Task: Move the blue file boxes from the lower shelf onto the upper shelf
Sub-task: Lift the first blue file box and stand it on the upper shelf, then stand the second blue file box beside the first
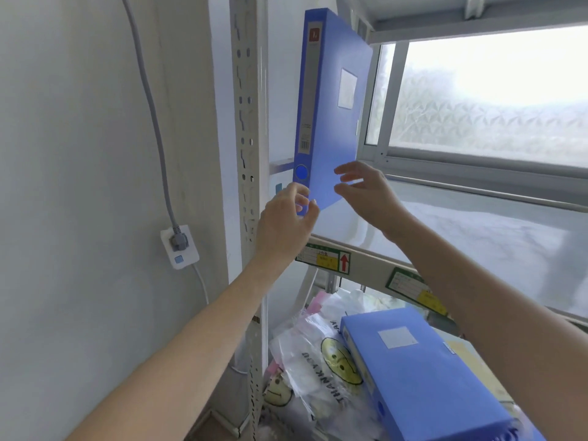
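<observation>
A blue file box (pixel 331 103) stands upright at the left end of the white upper shelf (pixel 445 237), beside the metal upright. My left hand (pixel 286 218) is at its lower spine corner, fingers spread and just touching or near it. My right hand (pixel 366 192) hovers open by the box's lower front face, fingers apart. Neither hand grips the box. A second blue file box (pixel 426 374) lies flat on the lower shelf, under my right forearm.
A perforated metal upright (pixel 248 154) runs up the left of the rack. Plastic bags with smiley faces (pixel 321 361) fill the lower shelf's left side. A wall socket with a grey cable (pixel 179 246) is on the left wall. A frosted window (pixel 493 100) lies behind.
</observation>
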